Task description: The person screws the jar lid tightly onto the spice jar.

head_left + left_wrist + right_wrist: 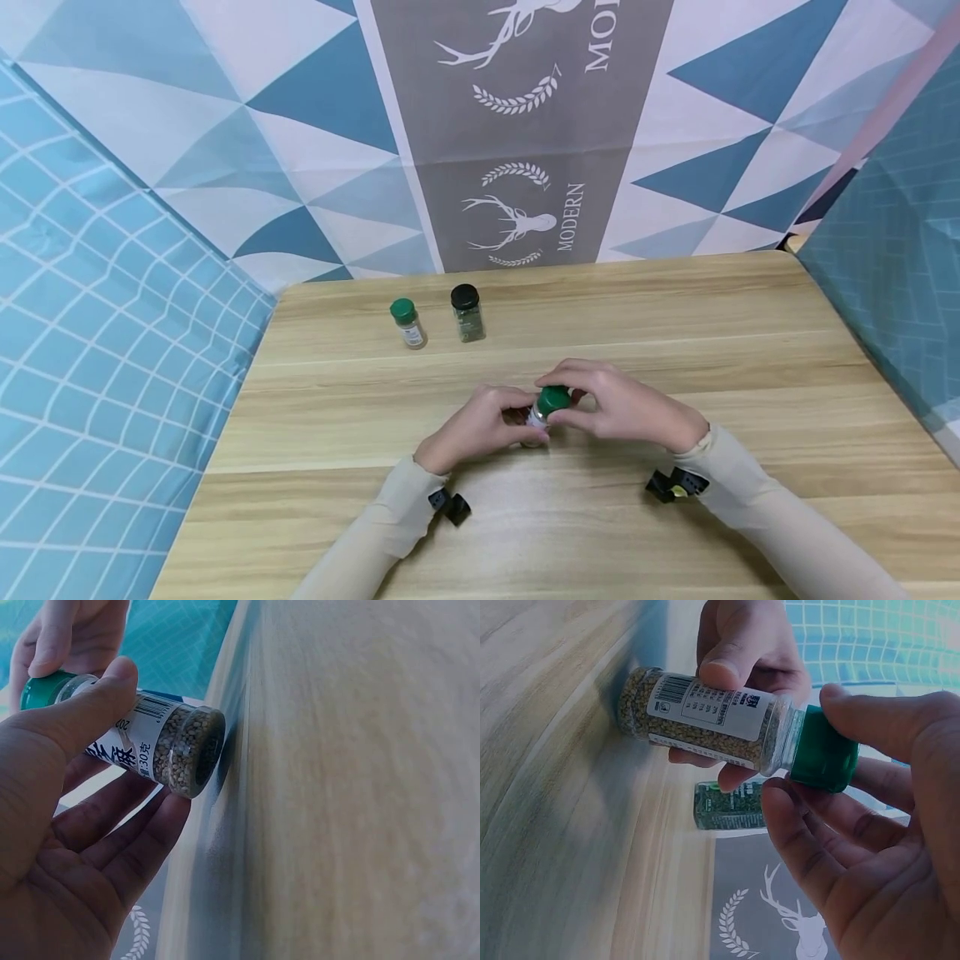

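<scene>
A clear spice jar [705,712] of small pale seeds, with a white label and barcode, stands slightly tilted between the hands. My left hand [487,425] grips its body, thumb on one side and fingers on the other. At its top is a green cap [825,752], which sits on the jar's neck. My right hand [618,404] pinches this cap between thumb and fingers. In the left wrist view the jar's base [210,750] is close to the tabletop; whether it touches I cannot tell.
Farther back on the wooden table [712,333] stand a green-capped jar [410,327] and a black-capped jar [468,317] of green flakes, both left of the hands. A patterned cloth [322,125] hangs behind the table, with blue sheets at both sides.
</scene>
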### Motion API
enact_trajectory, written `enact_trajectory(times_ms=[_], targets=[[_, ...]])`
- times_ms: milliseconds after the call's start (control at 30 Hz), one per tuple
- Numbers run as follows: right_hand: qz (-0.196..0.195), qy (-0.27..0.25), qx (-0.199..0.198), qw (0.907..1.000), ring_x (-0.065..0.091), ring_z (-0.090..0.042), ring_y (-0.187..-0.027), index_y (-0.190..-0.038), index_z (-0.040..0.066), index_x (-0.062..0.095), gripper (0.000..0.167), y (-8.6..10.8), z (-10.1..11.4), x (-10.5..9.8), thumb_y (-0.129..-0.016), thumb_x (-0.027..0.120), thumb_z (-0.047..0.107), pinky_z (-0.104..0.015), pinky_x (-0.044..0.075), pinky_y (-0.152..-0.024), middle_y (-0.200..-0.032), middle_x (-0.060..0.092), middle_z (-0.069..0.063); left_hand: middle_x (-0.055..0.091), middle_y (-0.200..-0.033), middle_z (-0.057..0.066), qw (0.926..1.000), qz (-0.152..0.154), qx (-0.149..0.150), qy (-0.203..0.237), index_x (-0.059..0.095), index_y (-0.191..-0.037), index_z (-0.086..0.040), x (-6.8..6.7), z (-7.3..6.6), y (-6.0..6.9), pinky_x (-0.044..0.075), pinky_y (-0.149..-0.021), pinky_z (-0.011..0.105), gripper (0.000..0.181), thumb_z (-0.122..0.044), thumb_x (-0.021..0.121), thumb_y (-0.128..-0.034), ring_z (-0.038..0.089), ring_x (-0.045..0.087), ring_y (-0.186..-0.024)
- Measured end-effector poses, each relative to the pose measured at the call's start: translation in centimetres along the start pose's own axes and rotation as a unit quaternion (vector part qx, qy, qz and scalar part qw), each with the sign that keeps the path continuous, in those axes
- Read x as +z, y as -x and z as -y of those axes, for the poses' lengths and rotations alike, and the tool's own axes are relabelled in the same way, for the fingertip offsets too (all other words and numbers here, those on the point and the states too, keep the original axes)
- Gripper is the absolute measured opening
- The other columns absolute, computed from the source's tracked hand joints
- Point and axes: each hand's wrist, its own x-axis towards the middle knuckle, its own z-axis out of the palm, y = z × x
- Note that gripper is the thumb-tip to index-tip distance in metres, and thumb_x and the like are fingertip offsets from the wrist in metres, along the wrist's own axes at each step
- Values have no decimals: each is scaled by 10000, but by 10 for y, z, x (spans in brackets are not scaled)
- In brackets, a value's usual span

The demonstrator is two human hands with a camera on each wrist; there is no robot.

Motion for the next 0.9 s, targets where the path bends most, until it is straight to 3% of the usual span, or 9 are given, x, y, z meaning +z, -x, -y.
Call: enact_trajectory(times_ms=[233, 667, 767, 900], targets=[[-39, -28, 120, 9999, 666, -41, -911, -1275, 55, 687, 450, 0, 0, 0, -929, 782, 327, -255, 627, -771, -1134, 701, 31, 764, -1115, -111, 10000, -9, -44, 23, 747, -1223, -210, 0, 0, 0, 594, -798, 174, 377, -257, 853, -864, -33, 677, -922], [-24, 6, 542, 9985, 655, -29, -901, -1185, 163, 696, 419, -1, 0, 0, -908, 768, 469, -260, 624, -793, -1104, 706, 68, 764, -1131, -108, 9999, -2, -65, 128, 733, -1271, -193, -1, -2, 0, 605, -817, 200, 414, -255, 841, -876, -28, 686, -944], [-24, 112, 541, 9985, 675, -56, -957, -1246, 141, 678, 506, -1, 1, -2, -894, 774, 491, -276, 623, -827, -1168, 712, 28, 762, -1125, -116, 9999, 16, -78, 142, 738, -1258, -201, -1, -1, 0, 601, -837, 204, 397, -250, 841, -877, -28, 685, -958], [-95, 388, 452, 9982, 673, -167, -1159, -1378, 111, 612, 651, 3, 2, -6, -888, 779, 504, -370, 608, -942, -1337, 669, -44, 760, -1100, -126, 9999, 38, -40, 114, 738, -1247, -210, -1, -1, 0, 600, -833, 202, 379, -266, 832, -885, -27, 681, -947]])
